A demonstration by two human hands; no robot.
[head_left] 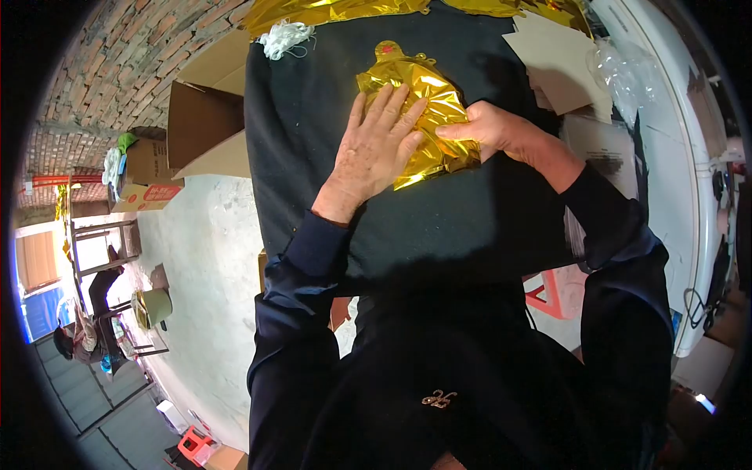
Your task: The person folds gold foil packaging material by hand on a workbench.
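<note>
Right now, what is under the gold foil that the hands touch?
The gold foil lies on a black cloth, which shows around it. The left hand lies flat on top; the right hand touches its edge. Anything directly beneath the foil is covered.

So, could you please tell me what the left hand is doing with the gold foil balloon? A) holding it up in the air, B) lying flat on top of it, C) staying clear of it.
B: the left hand lies palm down, fingers spread, on the gold foil balloon atop the black cloth.
</note>
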